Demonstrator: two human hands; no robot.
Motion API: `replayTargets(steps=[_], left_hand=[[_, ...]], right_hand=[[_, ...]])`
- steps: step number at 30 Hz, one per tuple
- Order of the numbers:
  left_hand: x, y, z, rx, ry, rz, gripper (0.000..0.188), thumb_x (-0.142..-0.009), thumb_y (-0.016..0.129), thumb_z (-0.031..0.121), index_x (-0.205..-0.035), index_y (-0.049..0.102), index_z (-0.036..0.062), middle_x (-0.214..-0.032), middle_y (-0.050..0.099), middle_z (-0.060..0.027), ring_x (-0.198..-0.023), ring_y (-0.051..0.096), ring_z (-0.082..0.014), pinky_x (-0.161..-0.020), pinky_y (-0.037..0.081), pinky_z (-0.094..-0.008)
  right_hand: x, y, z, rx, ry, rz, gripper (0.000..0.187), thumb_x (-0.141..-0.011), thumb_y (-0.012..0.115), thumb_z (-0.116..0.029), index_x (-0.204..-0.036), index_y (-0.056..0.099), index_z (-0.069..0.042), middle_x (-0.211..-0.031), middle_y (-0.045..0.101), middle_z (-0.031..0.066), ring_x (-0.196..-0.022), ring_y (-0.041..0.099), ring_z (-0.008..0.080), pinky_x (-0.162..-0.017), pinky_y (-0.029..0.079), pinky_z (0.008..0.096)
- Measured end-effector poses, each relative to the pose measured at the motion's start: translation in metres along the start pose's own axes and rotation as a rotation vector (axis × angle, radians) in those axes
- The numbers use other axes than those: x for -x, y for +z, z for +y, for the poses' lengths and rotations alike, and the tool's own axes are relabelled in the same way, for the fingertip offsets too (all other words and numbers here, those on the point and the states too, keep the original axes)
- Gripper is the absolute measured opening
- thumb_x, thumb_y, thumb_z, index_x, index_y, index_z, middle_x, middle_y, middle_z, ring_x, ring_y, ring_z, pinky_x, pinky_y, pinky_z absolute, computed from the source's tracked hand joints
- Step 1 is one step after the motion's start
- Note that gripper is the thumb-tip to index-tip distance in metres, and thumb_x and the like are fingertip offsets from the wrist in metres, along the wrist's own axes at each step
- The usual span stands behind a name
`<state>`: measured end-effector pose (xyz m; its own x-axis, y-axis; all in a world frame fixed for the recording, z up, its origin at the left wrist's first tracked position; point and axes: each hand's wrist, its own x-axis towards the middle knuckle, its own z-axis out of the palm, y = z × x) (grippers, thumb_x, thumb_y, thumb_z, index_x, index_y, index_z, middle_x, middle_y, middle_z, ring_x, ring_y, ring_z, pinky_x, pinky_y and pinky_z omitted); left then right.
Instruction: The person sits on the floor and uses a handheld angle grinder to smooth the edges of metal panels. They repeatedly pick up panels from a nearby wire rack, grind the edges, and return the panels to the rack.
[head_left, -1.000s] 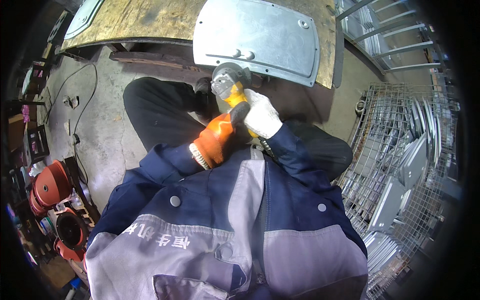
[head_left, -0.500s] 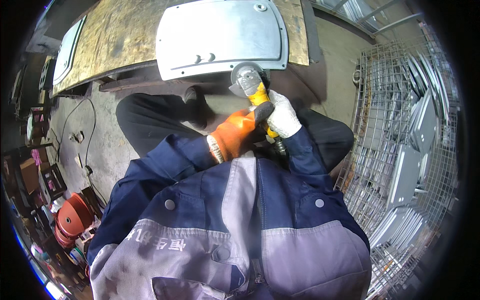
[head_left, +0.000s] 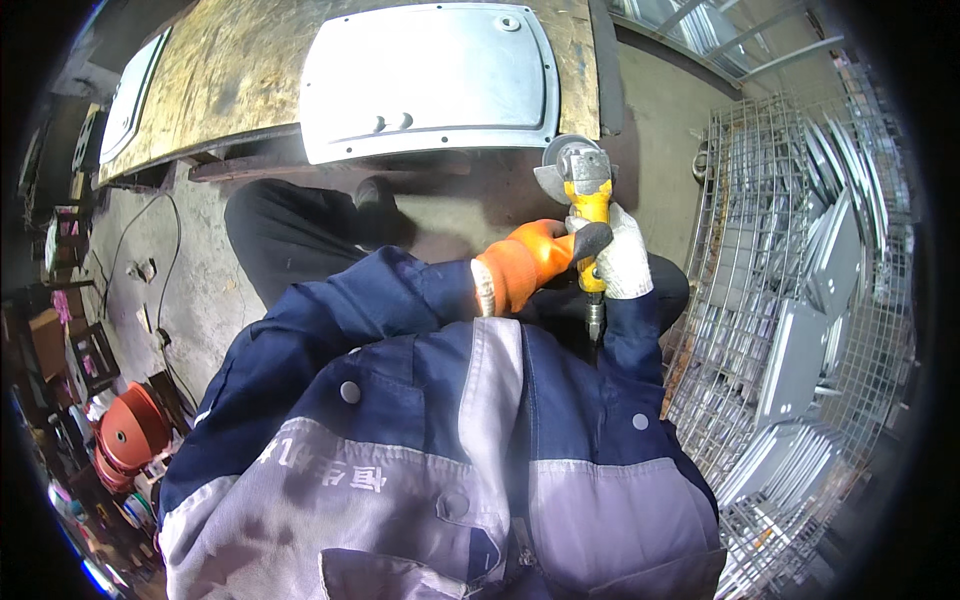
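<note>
A yellow and grey angle grinder [head_left: 592, 197] is held between both of my hands, its disc end pointing away from me. My left hand [head_left: 532, 262], in an orange glove with dark fingertips, closes on the grinder's body from the left. Wrapped round its right side is my right hand [head_left: 627, 255] in a white glove. The grinder's disc [head_left: 551, 178] sits just off the near right corner of a pale metal panel [head_left: 425, 85]. That panel lies flat on a wooden bench, with holes along its rim and two small round marks near its front edge.
The worn wooden bench [head_left: 235, 70] carries a second pale panel [head_left: 135, 100] at far left. A wire mesh cage [head_left: 730, 270] full of metal sheets stands on my right. A black cable [head_left: 178, 235] runs over the floor at left, near a red-orange bowl-shaped container [head_left: 133, 428].
The grinder has moved right, with both hands on it, from the panel's front edge to beyond its near right corner. The view has shifted slightly.
</note>
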<state>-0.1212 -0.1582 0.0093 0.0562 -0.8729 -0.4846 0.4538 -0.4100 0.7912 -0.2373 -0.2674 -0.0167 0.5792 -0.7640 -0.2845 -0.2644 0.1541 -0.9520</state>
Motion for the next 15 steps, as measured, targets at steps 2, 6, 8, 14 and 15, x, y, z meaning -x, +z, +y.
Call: replayTargets(steps=[2, 6, 8, 14, 15], left_hand=[[0.016, -0.004, 0.006, 0.086, 0.006, 0.04, 0.064, -0.083, 0.067, 0.056, -0.105, 0.063, -0.0039, -0.09, 0.064, -0.0086, -0.076, 0.058, -0.0143, -0.069, 0.047, -0.0294], [0.042, -0.027, 0.014, 0.141, 0.061, 0.157, 0.044, -0.089, 0.063, 0.04, -0.108, 0.061, 0.0, -0.088, 0.064, -0.0052, -0.078, 0.061, -0.0112, -0.068, 0.049, -0.0255], [0.051, -0.037, 0.013, 0.228, 0.157, 0.283, 0.034, -0.092, 0.062, 0.029, -0.112, 0.059, 0.0026, -0.094, 0.064, -0.0058, -0.079, 0.062, -0.0121, -0.071, 0.052, -0.0265], [0.071, -0.064, 0.004, 0.089, 0.321, 0.283, 0.03, -0.094, 0.058, 0.019, -0.118, 0.052, 0.0021, -0.092, 0.062, -0.0055, -0.081, 0.064, -0.0144, -0.074, 0.053, -0.0275], [0.071, -0.065, 0.004, -0.046, 0.495, 0.308, 0.03, -0.093, 0.058, 0.019, -0.118, 0.052, 0.0019, -0.092, 0.061, -0.0056, -0.081, 0.064, -0.0145, -0.073, 0.053, -0.0276]], right_hand=[[-0.005, 0.003, -0.019, -0.025, 0.11, -0.167, 0.026, -0.081, 0.074, -0.014, -0.1, 0.06, -0.002, -0.081, 0.062, 0.004, -0.07, 0.058, 0.01, -0.062, 0.048, 0.0254], [-0.019, 0.047, -0.048, -0.086, 0.025, -0.414, 0.031, -0.081, 0.073, -0.01, -0.107, 0.06, 0.001, -0.089, 0.062, 0.0035, -0.078, 0.057, 0.0104, -0.07, 0.048, 0.0246], [-0.028, 0.068, -0.057, -0.16, 0.01, -0.579, 0.031, -0.081, 0.073, -0.01, -0.107, 0.061, 0.001, -0.09, 0.063, 0.0038, -0.079, 0.057, 0.0103, -0.071, 0.048, 0.0247], [-0.042, 0.111, -0.064, -0.004, 0.107, -0.618, 0.021, -0.082, 0.07, -0.008, -0.1, 0.065, 0.002, -0.082, 0.065, 0.0039, -0.073, 0.058, 0.0101, -0.068, 0.049, 0.0261], [-0.043, 0.112, -0.066, 0.007, 0.109, -0.622, 0.02, -0.083, 0.07, -0.008, -0.1, 0.066, 0.002, -0.082, 0.065, 0.0042, -0.073, 0.059, 0.0104, -0.068, 0.049, 0.0261]])
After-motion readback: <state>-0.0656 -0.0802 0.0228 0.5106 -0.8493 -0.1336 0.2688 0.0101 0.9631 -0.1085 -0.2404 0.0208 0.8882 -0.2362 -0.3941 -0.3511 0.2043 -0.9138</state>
